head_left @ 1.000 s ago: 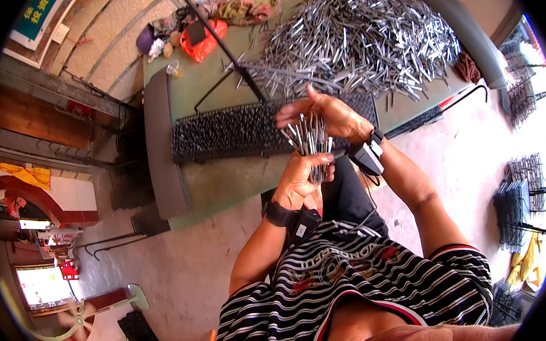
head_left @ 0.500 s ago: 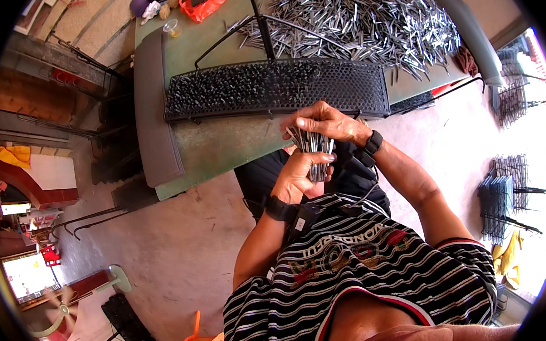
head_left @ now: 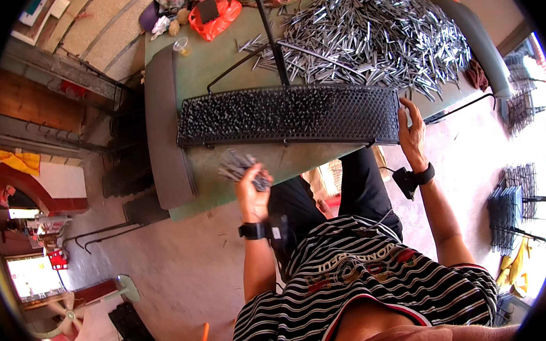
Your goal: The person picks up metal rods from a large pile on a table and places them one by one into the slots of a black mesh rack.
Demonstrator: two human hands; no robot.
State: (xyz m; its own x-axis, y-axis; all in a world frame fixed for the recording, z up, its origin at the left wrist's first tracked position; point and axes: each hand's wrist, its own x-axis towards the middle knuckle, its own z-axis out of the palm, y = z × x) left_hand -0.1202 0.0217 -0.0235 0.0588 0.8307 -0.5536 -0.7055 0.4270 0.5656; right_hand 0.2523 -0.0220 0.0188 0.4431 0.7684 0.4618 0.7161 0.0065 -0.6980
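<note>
My left hand (head_left: 252,195) is closed round a bundle of thin metal pieces (head_left: 240,167), blurred at the tips, over the near edge of the green table. Just beyond it lies a long black perforated rack (head_left: 338,113). Pale metal tips stand densely in its left part, while bare holes show towards the right. My right hand (head_left: 413,134) is at the rack's right end, its fingers and thumb against the edge.
A large heap of metal pieces (head_left: 377,30) covers the far right of the green table (head_left: 208,181). A dark upright rod (head_left: 271,39) with slanted braces rises behind the rack. Grey curved panels (head_left: 165,127) lie at the left. An orange-red bag (head_left: 217,25) sits at the back.
My hands have parted. The left has moved left with the bundle; the right has left the bundle and moved right to the rack's end. The table and rack appear slightly lower in view.
</note>
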